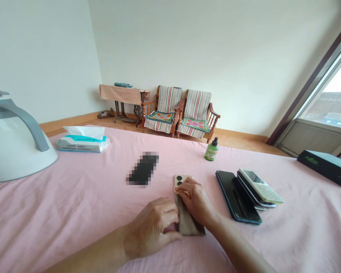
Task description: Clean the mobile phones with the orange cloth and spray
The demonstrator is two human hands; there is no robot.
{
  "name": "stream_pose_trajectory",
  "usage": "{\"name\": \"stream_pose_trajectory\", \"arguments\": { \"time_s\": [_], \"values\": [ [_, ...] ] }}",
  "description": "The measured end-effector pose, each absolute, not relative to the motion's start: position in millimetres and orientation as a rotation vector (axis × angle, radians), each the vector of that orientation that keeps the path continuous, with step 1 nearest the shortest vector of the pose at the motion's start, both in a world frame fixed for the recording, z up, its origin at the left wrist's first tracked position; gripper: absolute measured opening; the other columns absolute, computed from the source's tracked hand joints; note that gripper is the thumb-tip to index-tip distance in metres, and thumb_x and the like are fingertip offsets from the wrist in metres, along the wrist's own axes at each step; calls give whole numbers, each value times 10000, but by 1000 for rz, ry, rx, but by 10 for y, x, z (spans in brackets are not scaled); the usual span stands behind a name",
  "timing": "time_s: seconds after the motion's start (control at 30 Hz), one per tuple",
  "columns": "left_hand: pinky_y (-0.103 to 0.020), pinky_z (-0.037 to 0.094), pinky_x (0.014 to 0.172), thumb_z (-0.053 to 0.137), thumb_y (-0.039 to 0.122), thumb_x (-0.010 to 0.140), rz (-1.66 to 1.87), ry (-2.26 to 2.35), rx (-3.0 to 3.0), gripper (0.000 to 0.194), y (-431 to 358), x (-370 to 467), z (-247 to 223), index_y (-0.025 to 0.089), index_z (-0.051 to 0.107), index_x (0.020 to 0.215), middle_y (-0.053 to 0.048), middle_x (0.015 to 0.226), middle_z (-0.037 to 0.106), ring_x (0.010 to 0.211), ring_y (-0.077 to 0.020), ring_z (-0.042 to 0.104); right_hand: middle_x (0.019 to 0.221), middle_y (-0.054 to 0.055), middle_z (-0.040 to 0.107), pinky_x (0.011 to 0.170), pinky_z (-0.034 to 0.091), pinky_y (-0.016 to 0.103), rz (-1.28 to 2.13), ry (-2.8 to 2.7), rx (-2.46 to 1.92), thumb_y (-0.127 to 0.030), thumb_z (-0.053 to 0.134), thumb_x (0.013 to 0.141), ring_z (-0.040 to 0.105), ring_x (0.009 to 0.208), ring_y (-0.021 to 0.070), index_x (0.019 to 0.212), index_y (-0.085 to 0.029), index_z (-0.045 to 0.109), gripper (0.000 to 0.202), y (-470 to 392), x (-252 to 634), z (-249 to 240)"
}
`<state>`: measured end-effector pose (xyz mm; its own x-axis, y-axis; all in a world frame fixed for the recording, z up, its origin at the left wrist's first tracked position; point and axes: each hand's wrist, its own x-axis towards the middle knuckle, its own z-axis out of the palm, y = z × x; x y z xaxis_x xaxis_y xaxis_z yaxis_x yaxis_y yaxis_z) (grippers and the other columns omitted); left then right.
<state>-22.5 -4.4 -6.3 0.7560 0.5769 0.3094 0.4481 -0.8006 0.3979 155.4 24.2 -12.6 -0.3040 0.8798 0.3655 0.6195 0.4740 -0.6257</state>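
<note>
A beige phone lies back up on the pink cloth, its dark round camera lenses at the far end. Along its left edge my left hand is curled, fingers and thumb gripping that side. From the right, my right hand presses a small light cloth or wipe onto the back just below the lenses, its fingers pinched together. Right of the hands lies a dark phone, beside a stack of phones with a pale keypad phone on top. A black, pixelated rectangle is further left.
On the pink tablecloth stand a white kettle at far left, a tissue pack, a green spray bottle and a black box at far right. Two wooden chairs and a covered table stand beyond.
</note>
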Motion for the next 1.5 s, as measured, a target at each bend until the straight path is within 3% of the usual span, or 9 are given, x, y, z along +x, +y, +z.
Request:
{"name": "stream_pose_trajectory", "arguments": {
  "time_s": [0.2,0.4,0.6,0.7,0.9,1.1,1.27,1.5],
  "values": [
    [-288,434,722,696,268,796,617,776,2657,138,-29,-248,-89,164,614,758,-28,837,603,805,-183,550,715,2,591,583,413,195,537,-2074,-1249,64,511,646,565,629,99,667,-159,667,273,152,1589,-137],
    [-285,436,724,709,296,788,593,795,2671,162,-36,-251,-59,164,616,792,-27,846,606,796,-177,552,786,37,582,700,429,255,403,-2033,-1214,-45,478,821,546,761,141,762,-172,690,254,253,1579,-168],
    [-272,434,677,717,268,772,608,840,2659,143,-51,-241,-34,174,611,747,-17,823,577,776,-173,533,716,-5,533,580,400,183,597,-2088,-1190,87,447,641,544,660,97,625,-166,655,328,-4,1572,-124],
    [-271,439,673,715,260,770,625,832,2639,130,-48,-248,-45,176,616,757,-15,810,573,775,-174,533,714,-6,552,586,410,178,608,-2102,-1182,70,447,643,555,666,97,652,-180,682,342,-15,1595,-137],
    [-314,468,780,724,265,761,647,830,2593,159,-65,-253,-29,172,629,850,-48,934,604,856,-198,563,744,31,593,656,411,248,348,-1919,-1425,3,470,697,565,708,143,713,-162,679,267,226,1803,-208],
    [-403,442,891,745,367,722,672,842,2570,380,-70,-227,25,161,618,1015,-101,1065,591,985,-257,531,752,39,638,636,428,252,374,-1841,-1528,-24,481,690,603,683,156,735,-169,691,259,32,1826,-126],
    [-370,453,773,744,347,716,679,885,2580,271,-48,-257,-7,163,614,867,-66,895,603,864,-234,526,754,28,664,643,446,243,628,-1847,-1506,-33,492,672,621,703,155,703,-185,696,256,-60,1803,-73],
    [-350,441,757,770,399,675,689,873,2592,329,-42,-264,-11,176,602,850,-49,886,577,852,-226,511,714,10,592,596,400,204,488,-1956,-1389,26,463,675,577,658,117,662,-173,644,269,-124,1810,-161]
  ]
}}
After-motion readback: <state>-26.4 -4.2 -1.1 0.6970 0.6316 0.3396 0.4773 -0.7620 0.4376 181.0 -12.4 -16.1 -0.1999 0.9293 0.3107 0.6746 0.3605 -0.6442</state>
